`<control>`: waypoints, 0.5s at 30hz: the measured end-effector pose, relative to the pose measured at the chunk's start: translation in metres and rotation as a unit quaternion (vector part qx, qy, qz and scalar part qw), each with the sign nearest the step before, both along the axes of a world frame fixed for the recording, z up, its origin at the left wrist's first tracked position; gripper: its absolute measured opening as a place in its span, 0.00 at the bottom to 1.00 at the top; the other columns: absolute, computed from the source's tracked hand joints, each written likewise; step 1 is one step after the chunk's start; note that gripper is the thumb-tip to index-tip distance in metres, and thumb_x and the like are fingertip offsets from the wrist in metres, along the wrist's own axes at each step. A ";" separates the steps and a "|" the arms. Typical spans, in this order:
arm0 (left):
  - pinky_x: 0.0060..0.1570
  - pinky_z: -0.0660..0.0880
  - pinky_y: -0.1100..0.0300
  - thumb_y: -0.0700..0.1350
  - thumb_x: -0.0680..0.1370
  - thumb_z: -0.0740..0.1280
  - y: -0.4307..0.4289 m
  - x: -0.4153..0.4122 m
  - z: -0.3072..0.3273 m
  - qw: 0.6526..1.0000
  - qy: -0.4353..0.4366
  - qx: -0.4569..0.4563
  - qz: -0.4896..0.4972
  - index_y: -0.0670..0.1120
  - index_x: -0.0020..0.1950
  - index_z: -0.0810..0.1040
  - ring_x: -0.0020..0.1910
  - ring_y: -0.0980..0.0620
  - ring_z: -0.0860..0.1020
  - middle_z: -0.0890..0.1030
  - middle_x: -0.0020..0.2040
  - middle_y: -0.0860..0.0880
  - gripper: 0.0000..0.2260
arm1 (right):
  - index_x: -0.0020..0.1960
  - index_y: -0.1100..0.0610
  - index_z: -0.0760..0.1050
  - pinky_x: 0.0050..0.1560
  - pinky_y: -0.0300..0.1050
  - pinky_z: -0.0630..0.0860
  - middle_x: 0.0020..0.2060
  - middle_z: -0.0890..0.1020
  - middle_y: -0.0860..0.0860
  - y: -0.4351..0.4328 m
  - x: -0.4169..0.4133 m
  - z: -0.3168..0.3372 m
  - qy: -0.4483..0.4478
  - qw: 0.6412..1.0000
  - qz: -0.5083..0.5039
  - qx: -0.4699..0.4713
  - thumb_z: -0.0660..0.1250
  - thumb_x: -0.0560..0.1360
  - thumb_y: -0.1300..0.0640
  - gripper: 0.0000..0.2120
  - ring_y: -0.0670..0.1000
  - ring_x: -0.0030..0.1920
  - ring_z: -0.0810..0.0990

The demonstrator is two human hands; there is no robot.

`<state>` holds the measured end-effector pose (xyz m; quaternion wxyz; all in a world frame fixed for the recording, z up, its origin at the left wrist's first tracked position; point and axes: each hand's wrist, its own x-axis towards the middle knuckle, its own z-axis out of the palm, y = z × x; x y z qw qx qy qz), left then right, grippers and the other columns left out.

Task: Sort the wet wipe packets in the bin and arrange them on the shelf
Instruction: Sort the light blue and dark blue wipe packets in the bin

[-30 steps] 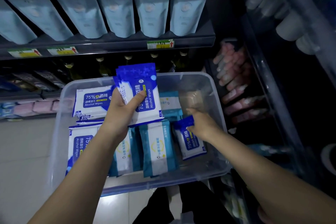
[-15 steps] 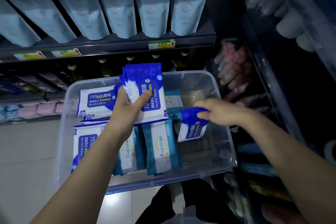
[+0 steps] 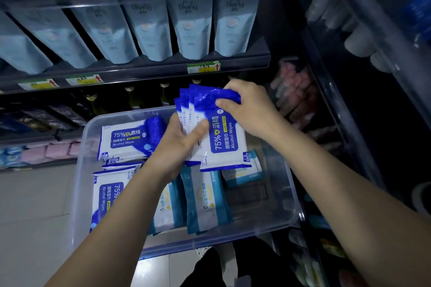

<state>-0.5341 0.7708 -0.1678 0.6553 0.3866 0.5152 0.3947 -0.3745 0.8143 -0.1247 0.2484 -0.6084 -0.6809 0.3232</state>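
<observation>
Sorting step: fanned stack of blue-and-white alcohol wipe packets (image 3: 224,144) held above the clear plastic bin (image 3: 79,170), left hand (image 3: 177,147) curled round its lower half, right hand (image 3: 247,107) pinching the front packet's top. Teal-and-white wipe packets (image 3: 205,198) lying in the bin. Probably calls next for squaring the stack and lifting it to the dark metal shelf (image 3: 140,70).

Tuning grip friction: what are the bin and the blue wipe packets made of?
The bin: clear rigid plastic by the look, smooth; the floor shows through its walls. The packets: probably soft glossy printed film; the top edge crumples and glints where the right hand pinches it.
</observation>
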 end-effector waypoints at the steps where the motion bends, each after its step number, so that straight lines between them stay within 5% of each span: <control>1: 0.43 0.80 0.56 0.48 0.66 0.72 -0.001 0.000 -0.001 1.000 -0.004 -0.008 -0.002 0.45 0.65 0.67 0.51 0.49 0.82 0.81 0.56 0.46 0.30 | 0.45 0.55 0.73 0.31 0.32 0.68 0.38 0.77 0.47 -0.001 -0.003 -0.003 -0.002 1.000 -0.009 0.009 0.68 0.75 0.53 0.06 0.38 0.33 0.74; 4: 0.46 0.80 0.51 0.42 0.62 0.77 -0.003 -0.002 -0.005 1.000 0.007 -0.024 0.004 0.44 0.65 0.67 0.51 0.47 0.82 0.82 0.56 0.45 0.34 | 0.45 0.54 0.72 0.32 0.34 0.71 0.40 0.78 0.47 -0.004 -0.009 -0.006 0.025 0.999 -0.033 0.002 0.69 0.74 0.52 0.08 0.42 0.37 0.78; 8: 0.48 0.80 0.49 0.39 0.69 0.75 -0.003 -0.012 -0.010 0.998 0.041 -0.011 0.057 0.45 0.64 0.67 0.51 0.49 0.83 0.82 0.55 0.47 0.28 | 0.56 0.54 0.73 0.41 0.39 0.75 0.40 0.77 0.44 -0.005 -0.002 -0.014 0.079 0.992 -0.094 -0.011 0.66 0.76 0.52 0.11 0.44 0.42 0.79; 11: 0.46 0.80 0.50 0.38 0.71 0.73 -0.002 -0.023 -0.011 0.992 0.034 -0.017 0.117 0.46 0.62 0.67 0.49 0.48 0.83 0.82 0.54 0.47 0.24 | 0.59 0.59 0.75 0.53 0.43 0.74 0.50 0.82 0.53 -0.009 0.017 -0.033 0.001 0.992 -0.122 -0.043 0.62 0.78 0.57 0.12 0.51 0.50 0.79; 15: 0.38 0.80 0.56 0.39 0.73 0.72 -0.002 -0.034 -0.012 0.986 0.034 -0.021 0.161 0.51 0.54 0.69 0.44 0.50 0.84 0.83 0.50 0.49 0.17 | 0.67 0.60 0.69 0.42 0.34 0.69 0.62 0.76 0.55 -0.031 0.029 -0.074 -0.116 0.975 -0.058 -0.179 0.61 0.78 0.60 0.17 0.51 0.54 0.76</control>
